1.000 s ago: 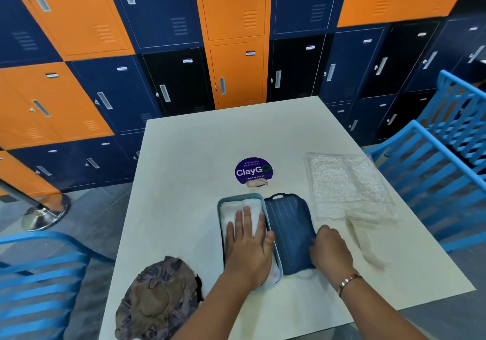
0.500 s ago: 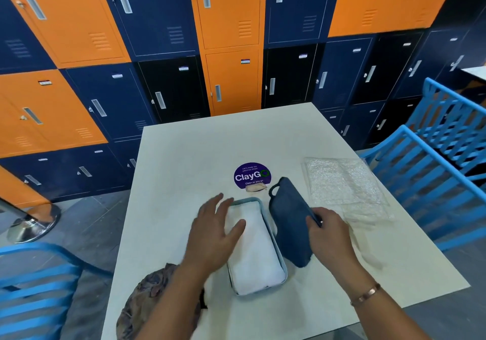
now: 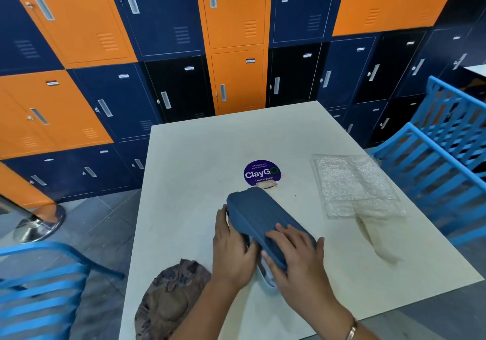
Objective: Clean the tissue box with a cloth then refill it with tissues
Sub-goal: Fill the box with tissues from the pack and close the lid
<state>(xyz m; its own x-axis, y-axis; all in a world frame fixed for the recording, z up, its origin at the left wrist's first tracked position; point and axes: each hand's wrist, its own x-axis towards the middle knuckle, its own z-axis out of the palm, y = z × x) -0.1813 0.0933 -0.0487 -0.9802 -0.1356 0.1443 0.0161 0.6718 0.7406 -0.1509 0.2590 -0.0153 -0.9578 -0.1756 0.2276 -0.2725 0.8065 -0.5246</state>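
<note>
The dark blue ribbed tissue box lid is tilted over the pale box base, hiding nearly all of the base and the white tissues in it. My left hand grips the lid's left edge, with its fingers running up along that side. The near end of the lid is gripped by my right hand, whose fingers lie across the top. A crumpled brown patterned cloth lies on the white table, just left of my left forearm.
An empty clear plastic wrapper lies at the right of the table, and a round purple ClayGo sticker sits just beyond the lid. Blue slatted chairs stand at the right and the near left. Orange and navy lockers line the wall behind.
My right hand lifted the lid from beside the base and swung it left over the tissues. My left hand came off the tissues and took hold of the lid's left edge.
</note>
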